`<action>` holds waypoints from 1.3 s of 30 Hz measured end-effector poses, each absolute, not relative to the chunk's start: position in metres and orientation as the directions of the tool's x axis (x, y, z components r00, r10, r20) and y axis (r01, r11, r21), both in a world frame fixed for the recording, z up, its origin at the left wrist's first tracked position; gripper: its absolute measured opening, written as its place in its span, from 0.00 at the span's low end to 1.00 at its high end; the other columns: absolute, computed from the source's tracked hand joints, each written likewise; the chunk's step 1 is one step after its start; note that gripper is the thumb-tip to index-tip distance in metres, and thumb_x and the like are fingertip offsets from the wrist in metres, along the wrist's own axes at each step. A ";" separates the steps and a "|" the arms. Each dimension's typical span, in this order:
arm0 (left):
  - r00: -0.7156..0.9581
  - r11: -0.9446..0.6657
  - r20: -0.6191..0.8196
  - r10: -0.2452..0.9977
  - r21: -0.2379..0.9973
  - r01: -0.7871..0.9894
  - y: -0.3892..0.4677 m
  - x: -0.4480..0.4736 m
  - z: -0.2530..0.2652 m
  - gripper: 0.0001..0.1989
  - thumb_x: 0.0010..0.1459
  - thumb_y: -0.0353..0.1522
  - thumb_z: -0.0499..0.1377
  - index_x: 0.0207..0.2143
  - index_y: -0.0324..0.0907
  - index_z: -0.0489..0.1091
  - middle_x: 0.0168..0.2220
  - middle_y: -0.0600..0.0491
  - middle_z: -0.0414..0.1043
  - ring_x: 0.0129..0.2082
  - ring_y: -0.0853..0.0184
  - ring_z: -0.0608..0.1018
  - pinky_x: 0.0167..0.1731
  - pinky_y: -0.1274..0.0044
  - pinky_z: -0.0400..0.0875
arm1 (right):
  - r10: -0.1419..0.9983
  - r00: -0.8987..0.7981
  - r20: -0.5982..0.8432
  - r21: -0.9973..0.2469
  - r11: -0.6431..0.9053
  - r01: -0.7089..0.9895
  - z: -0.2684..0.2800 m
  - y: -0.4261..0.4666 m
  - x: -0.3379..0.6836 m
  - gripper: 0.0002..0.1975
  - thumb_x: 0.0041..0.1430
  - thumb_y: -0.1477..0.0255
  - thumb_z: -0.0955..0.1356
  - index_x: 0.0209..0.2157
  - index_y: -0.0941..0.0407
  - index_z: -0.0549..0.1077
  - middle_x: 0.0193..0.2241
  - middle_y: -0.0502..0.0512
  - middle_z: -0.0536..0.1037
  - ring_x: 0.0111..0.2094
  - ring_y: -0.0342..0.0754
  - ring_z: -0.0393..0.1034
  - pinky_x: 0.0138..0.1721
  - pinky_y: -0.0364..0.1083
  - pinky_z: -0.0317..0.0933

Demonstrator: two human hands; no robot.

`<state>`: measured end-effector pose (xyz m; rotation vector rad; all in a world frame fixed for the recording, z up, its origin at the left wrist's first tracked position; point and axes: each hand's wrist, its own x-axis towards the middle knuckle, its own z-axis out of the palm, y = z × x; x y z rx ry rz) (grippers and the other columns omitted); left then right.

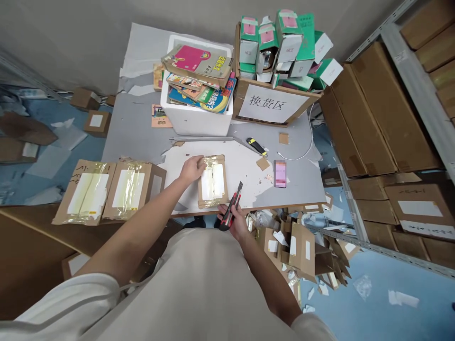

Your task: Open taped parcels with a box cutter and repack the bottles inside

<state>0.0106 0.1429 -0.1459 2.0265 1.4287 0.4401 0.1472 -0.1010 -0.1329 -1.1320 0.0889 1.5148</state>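
The left hand (192, 169) is touching the upper left corner of one taped parcel (213, 182); whether it is clasping it, I cannot tell. The right hand (239, 221) is grasping one red-and-black utility knife (232, 206) just beside the parcel's lower right corner, so the parcel is lying on the table (131, 128) between both hands. Its white label is showing no legible writing. To the left, two more taped cartons (131, 189) are standing side by side. To the right, one yellow-and-black knife (256, 147), two cardboard scraps (263, 164) and one phone (280, 174) are lying. Farther back, one white foam box (197, 121) is holding stacked books (199, 61), and one open carton (245, 116), its sign (273, 104) reading "换货区", is holding several green boxes (304, 40).
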 end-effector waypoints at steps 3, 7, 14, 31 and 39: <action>0.229 -0.134 -0.086 0.970 0.598 0.790 0.129 -0.002 -0.142 0.24 0.54 0.40 0.53 0.48 0.34 0.70 0.47 0.42 0.74 0.47 0.56 0.74 0.49 0.69 0.67 | 0.737 0.268 -0.620 -0.627 -0.261 -0.734 -0.132 -0.072 0.170 0.20 0.51 0.62 0.71 0.44 0.50 0.65 0.43 0.54 0.78 0.48 0.52 0.73 0.42 0.52 0.71; 0.100 0.033 -0.198 0.975 0.577 0.816 0.098 -0.021 -0.137 0.22 0.53 0.48 0.54 0.38 0.39 0.71 0.35 0.46 0.76 0.38 0.57 0.77 0.39 0.70 0.69 | 0.738 0.422 -0.527 -0.769 -0.202 -0.606 -0.134 -0.019 0.222 0.16 0.56 0.64 0.68 0.44 0.51 0.64 0.44 0.54 0.78 0.50 0.48 0.72 0.49 0.53 0.67; -0.031 0.109 -0.135 0.990 0.625 0.773 0.064 -0.022 -0.136 0.31 0.52 0.48 0.55 0.50 0.34 0.65 0.47 0.39 0.72 0.49 0.53 0.74 0.47 0.65 0.68 | 0.834 0.340 -0.435 -0.867 -0.286 -0.407 -0.142 0.034 0.257 0.14 0.56 0.64 0.67 0.42 0.53 0.63 0.42 0.55 0.78 0.44 0.46 0.75 0.48 0.49 0.67; 0.502 -0.485 0.020 0.864 0.295 0.823 0.091 0.013 -0.148 0.55 0.43 0.61 0.55 0.64 0.34 0.50 0.66 0.35 0.49 0.66 0.44 0.50 0.62 0.56 0.38 | 0.823 0.064 -0.565 -0.793 -0.562 0.235 -0.113 0.000 0.288 0.35 0.61 0.69 0.62 0.67 0.46 0.45 0.33 0.49 0.74 0.17 0.37 0.65 0.18 0.40 0.65; 0.497 -0.474 -0.004 0.868 0.299 0.829 0.093 0.015 -0.147 0.54 0.42 0.59 0.58 0.65 0.37 0.50 0.66 0.36 0.48 0.66 0.44 0.50 0.61 0.58 0.38 | 0.839 0.007 -0.544 -0.734 -0.479 0.482 -0.101 0.005 0.299 0.32 0.62 0.68 0.61 0.66 0.45 0.50 0.30 0.48 0.73 0.19 0.40 0.66 0.25 0.43 0.66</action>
